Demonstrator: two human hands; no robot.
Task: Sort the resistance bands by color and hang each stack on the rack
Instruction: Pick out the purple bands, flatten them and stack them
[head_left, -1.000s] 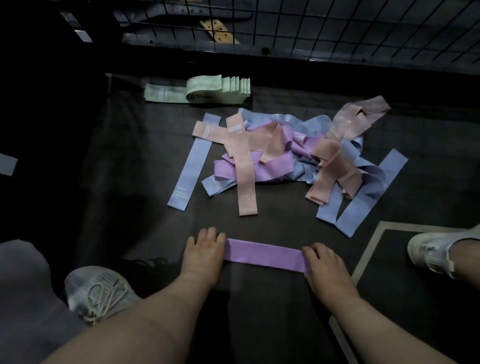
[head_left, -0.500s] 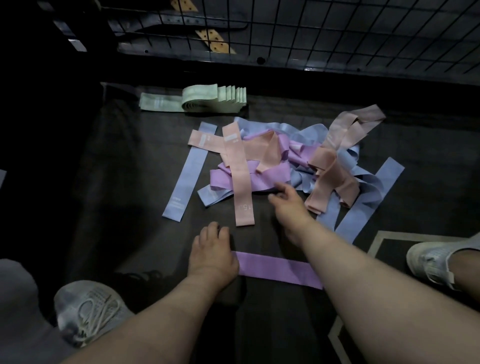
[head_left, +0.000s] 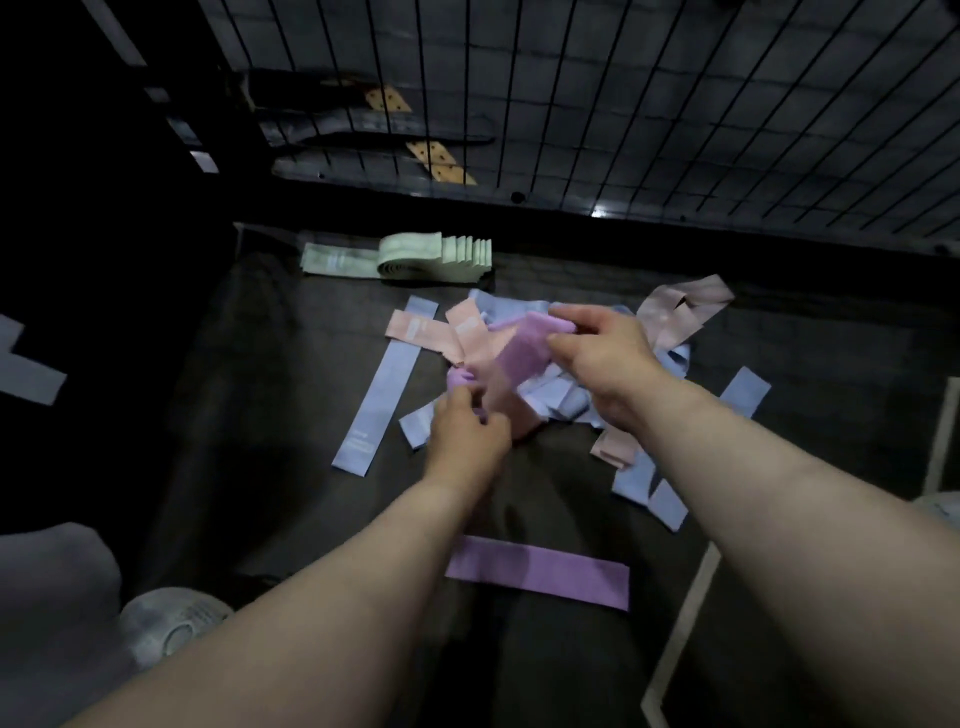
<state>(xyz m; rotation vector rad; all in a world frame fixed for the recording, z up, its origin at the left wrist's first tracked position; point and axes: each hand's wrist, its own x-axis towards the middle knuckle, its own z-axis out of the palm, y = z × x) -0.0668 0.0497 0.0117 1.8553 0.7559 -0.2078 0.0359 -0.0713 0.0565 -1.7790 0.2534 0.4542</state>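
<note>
Seen from above, two bare forearms reach forward over a dark mat (head_left: 291, 415). Both hands grasp one purple band (head_left: 519, 353), raised just above a tangled pile (head_left: 561, 400) of pink, blue and purple bands at the view's centre. The right hand (head_left: 602, 358), at 3 o'clock of centre, pinches the band's far end between thumb and fingers. The left hand (head_left: 467, 436), at 8 o'clock of the right hand, curls its fingers round the band's near end. The band slants between them, blurred. A second purple band (head_left: 537, 571) lies flat on the mat at 6 o'clock, below both hands and apart from them. A lone blue band (head_left: 382, 400) lies straight at 9 o'clock of the left hand. A folded green stack (head_left: 410, 257) sits at 11 o'clock, near a wire grid (head_left: 623, 104) across 12 o'clock. A shoe (head_left: 171, 629) shows at 8 o'clock.
</note>
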